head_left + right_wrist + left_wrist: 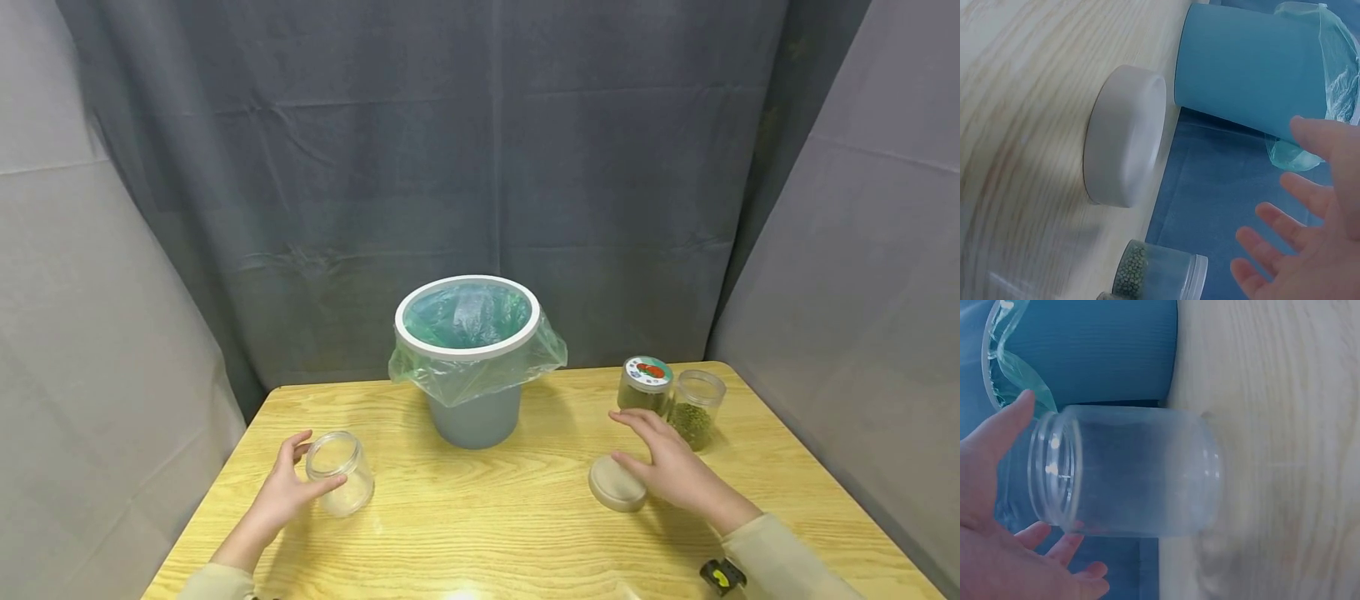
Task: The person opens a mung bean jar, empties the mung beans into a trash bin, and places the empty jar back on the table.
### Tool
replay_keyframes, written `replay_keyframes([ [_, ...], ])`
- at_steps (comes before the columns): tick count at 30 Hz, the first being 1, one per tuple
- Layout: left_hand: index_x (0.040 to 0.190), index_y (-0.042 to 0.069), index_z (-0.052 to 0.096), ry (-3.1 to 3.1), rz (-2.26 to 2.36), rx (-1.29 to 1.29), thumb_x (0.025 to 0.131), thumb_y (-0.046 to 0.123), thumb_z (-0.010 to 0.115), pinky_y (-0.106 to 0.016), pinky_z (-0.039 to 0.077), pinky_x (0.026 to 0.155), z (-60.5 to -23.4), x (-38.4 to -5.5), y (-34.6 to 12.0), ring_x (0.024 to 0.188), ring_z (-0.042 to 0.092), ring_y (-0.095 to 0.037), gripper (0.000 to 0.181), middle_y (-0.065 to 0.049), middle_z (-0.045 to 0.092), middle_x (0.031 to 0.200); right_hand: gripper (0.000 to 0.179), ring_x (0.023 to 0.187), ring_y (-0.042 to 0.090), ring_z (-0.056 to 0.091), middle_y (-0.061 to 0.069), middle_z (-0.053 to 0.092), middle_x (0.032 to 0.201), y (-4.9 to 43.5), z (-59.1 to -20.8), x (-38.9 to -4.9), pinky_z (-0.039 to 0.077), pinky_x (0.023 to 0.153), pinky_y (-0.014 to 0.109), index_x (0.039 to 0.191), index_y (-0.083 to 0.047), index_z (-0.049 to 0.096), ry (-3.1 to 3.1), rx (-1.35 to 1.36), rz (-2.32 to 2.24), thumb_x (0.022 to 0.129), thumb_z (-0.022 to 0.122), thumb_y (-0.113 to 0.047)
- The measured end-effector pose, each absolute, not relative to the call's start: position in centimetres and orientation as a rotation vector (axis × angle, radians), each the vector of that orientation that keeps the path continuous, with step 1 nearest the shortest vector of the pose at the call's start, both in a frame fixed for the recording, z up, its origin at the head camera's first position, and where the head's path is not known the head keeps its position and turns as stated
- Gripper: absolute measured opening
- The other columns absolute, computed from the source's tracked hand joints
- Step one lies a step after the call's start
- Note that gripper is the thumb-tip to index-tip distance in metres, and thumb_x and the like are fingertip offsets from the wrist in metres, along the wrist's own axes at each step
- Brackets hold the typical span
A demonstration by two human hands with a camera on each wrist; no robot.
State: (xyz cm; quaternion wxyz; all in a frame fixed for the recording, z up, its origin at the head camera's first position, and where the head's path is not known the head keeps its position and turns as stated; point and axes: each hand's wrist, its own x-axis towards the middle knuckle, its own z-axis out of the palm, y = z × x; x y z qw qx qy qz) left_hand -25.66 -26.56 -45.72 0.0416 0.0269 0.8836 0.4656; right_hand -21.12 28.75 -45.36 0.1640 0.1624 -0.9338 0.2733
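Observation:
An empty clear jar (348,492) stands upright without a lid at the left of the table. My left hand (288,487) is beside its rim, thumb toward the near side and fingers toward the far side. The left wrist view has the thumb apart from the jar (1141,472), while some fingertips overlap its rim. My right hand (671,458) hovers, fingers spread, over a pale round lid (617,483) lying flat on the table. In the right wrist view nothing is in that hand (1316,219), and the lid (1124,137) stands apart from it.
A grey bin (476,417) with a white rim and green liner bag stands at the back middle. At the back right are a jar with a printed lid (648,372) and an open jar of green beans or pellets (693,421). Grey curtains (480,167) enclose the table.

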Motion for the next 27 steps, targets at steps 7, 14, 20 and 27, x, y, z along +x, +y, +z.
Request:
replay_keyframes([
  [7,0.156,0.001,0.028,2.748,1.501,0.023,0.097,0.036,0.072,-0.065,0.021,0.122,-44.2,-25.4,-25.9,0.153,0.020,-0.045,0.082,-0.022,0.034,0.161,0.054,0.126,0.048,0.054,0.021,0.055,0.142,29.0,-44.5,-21.2,0.044,0.099,0.071,0.144,-0.006,0.056,-2.664,0.465,0.755,0.095,0.076,-0.019],
  [14,0.151,0.002,0.040,2.738,1.598,0.047,0.102,0.038,0.065,-0.063,0.018,0.124,-43.7,-25.4,-25.4,0.155,0.020,-0.043,0.066,-0.021,0.037,0.161,0.050,0.124,0.046,0.057,0.019,0.058,0.139,29.1,-44.0,-21.2,0.046,0.099,0.068,0.141,-0.006,0.059,-2.693,0.479,0.701,0.096,0.074,-0.020],
  [20,0.145,0.005,0.049,2.828,1.511,0.112,0.100,0.038,0.068,-0.065,0.025,0.120,-43.1,-25.5,-24.4,0.153,0.025,-0.043,0.059,-0.021,0.038,0.159,0.048,0.119,0.043,0.062,0.017,0.063,0.133,29.4,-43.8,-21.6,0.050,0.097,0.064,0.138,-0.006,0.060,-2.674,0.509,0.643,0.095,0.075,-0.018],
  [27,0.146,0.005,0.049,2.898,1.386,0.282,0.100,0.036,0.069,-0.065,0.033,0.116,-41.8,-26.0,-22.6,0.146,0.035,-0.044,0.059,-0.022,0.041,0.154,0.050,0.123,0.046,0.060,0.022,0.058,0.138,30.0,-42.2,-22.4,0.051,0.097,0.062,0.142,-0.003,0.056,-2.738,0.486,0.658,0.097,0.073,-0.020],
])
